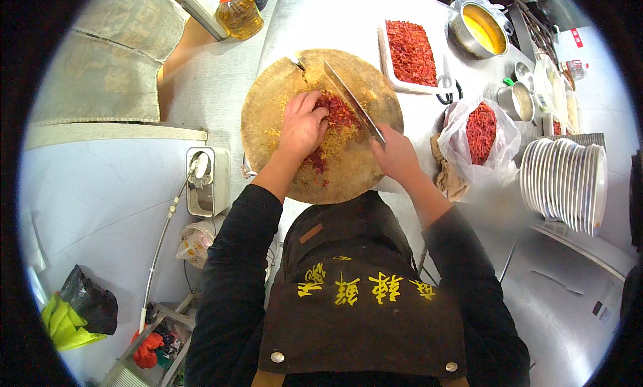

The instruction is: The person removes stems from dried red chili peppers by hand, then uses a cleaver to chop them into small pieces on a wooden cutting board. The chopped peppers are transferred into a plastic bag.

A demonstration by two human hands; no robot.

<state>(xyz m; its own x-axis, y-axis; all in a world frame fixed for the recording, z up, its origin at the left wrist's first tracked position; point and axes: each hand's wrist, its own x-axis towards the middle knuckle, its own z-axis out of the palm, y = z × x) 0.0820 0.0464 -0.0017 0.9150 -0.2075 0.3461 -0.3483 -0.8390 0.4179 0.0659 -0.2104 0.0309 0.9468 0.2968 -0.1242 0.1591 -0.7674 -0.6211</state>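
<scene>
On a round wooden chopping block (266, 110) lies a loose pile of chopped dried red chillies (341, 113), with yellow seeds scattered around it. My left hand (305, 123) rests on the left side of the pile, fingertips curled against the chillies. My right hand (394, 151) grips the handle of a cleaver (354, 100). Its long blade slants up and to the left across the block, along the right side of the chillies. A crack runs into the block's far edge. What lies under my left palm is hidden.
Right of the block are a white tray of chopped red chillies (411, 53), a plastic bag of whole chillies (481, 133) and a cloth (449, 176). Beyond them stand a pot of yellow liquid (482, 30) and stacked plates (562, 181). An oil jug (239, 15) stands far left.
</scene>
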